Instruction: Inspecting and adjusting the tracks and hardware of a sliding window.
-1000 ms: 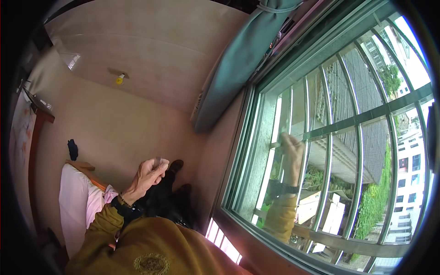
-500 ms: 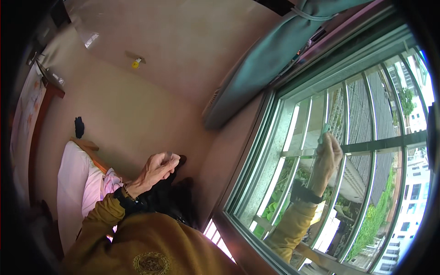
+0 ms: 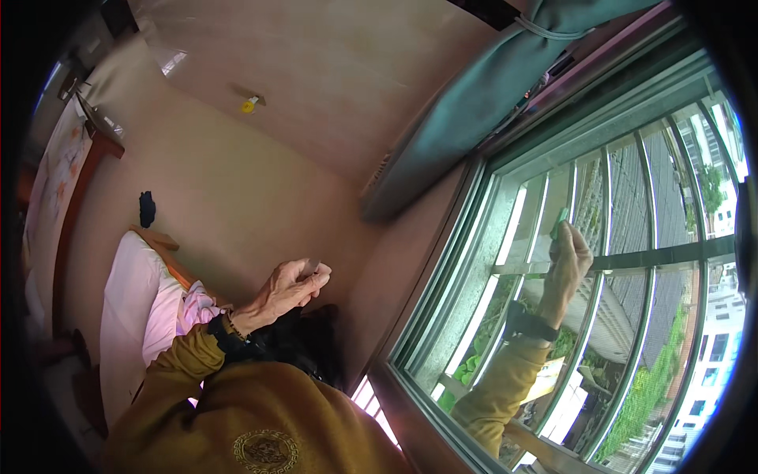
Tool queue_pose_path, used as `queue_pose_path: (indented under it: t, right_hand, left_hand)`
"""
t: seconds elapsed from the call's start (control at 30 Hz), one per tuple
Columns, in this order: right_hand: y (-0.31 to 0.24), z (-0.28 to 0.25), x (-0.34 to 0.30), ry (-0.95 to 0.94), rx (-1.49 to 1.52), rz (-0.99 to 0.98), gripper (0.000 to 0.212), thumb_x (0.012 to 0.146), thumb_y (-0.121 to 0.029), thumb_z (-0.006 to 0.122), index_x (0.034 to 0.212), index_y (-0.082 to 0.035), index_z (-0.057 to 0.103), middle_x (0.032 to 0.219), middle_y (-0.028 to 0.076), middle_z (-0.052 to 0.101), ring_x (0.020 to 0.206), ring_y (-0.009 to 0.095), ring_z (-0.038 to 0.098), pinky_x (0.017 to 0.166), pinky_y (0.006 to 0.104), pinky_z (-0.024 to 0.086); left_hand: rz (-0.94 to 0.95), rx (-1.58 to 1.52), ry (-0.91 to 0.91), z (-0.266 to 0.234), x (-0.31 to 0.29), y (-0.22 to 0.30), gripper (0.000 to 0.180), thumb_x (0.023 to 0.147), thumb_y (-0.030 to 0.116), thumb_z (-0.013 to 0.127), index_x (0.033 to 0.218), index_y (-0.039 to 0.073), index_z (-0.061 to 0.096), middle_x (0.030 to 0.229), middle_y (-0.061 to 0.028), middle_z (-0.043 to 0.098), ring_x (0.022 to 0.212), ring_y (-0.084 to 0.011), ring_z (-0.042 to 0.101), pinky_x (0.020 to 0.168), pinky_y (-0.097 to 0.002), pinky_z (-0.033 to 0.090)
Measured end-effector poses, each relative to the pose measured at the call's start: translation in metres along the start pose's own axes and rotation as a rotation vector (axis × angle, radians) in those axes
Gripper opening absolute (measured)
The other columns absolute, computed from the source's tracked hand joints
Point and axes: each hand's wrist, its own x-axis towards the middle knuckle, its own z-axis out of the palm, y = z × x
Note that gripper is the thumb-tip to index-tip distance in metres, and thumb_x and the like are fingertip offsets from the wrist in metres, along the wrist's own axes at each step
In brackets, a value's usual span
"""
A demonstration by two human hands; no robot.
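Observation:
Before my body, my left hand [image 3: 286, 294] is closed in a pinch. A small dark greyish piece [image 3: 312, 267] shows between its fingertips, too small to name. My right hand [image 3: 567, 265] is raised at the window [image 3: 474, 213], in front of the metal bars [image 3: 606, 197]. Thumb and fingers there are pinched on a small green piece [image 3: 560, 222] that sticks up past the fingertips; its kind is unclear. Whether this hand touches a bar cannot be told.
A tied-back teal curtain [image 3: 450, 110] hangs beside the window. To the left are a bed with a pink-white cover [image 3: 126, 292] and a wooden-edged board with a floral face [image 3: 59, 182]. A dark cloth [image 3: 147, 208] lies on the floor.
The view has shifted a little, so the room sits further right in the picture. My left hand is slightly further right. Both hands keep their pinch.

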Motion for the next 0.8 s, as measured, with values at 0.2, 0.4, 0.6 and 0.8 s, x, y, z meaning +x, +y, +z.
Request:
queue_pose_path:
  t: [0.2,0.4,0.6,0.8]
  right_hand:
    - [0.085,0.013,-0.034,0.049,-0.206,0.364,0.018,0.087,-0.022,0.063,0.078,-0.008,0.066,0.061,-0.004,0.053,0.052,0.005,0.041,0.047,0.0226,0.032]
    - [0.044,0.003,-0.019,-0.016,0.04,0.119,0.021,0.086,-0.023,0.063,0.081,-0.002,0.067,0.06,-0.003,0.054,0.049,0.004,0.04,0.047,0.0201,0.03]
    - [0.068,-0.004,-0.03,0.015,0.005,0.21,0.021,0.085,-0.022,0.064,0.076,-0.004,0.065,0.058,-0.005,0.048,0.049,0.003,0.036,0.046,0.0223,0.027]
    - [0.056,-0.007,-0.107,0.091,0.014,0.27,0.02,0.087,-0.019,0.061,0.07,-0.008,0.061,0.055,-0.007,0.043,0.049,0.001,0.035,0.044,0.0184,0.023]
  left_hand:
    - [0.001,0.006,0.012,-0.008,-0.002,-0.005,0.029,0.092,0.032,0.057,0.098,0.004,0.06,0.071,0.001,0.051,0.057,-0.0036,0.043,0.049,-0.0194,0.037]
    - [0.036,-0.012,-0.003,-0.004,-0.003,-0.005,0.029,0.092,0.031,0.057,0.098,0.003,0.06,0.07,0.0007,0.051,0.056,-0.0035,0.043,0.048,-0.0194,0.038]
    - [0.027,0.011,-0.04,-0.001,0.003,0.008,0.028,0.091,0.032,0.058,0.098,0.004,0.06,0.069,0.0013,0.051,0.056,-0.0034,0.044,0.049,-0.0189,0.038]
    - [0.142,0.066,-0.21,0.024,0.028,0.052,0.028,0.091,0.031,0.058,0.098,0.004,0.06,0.07,0.0017,0.052,0.055,-0.0039,0.044,0.049,-0.0194,0.038]
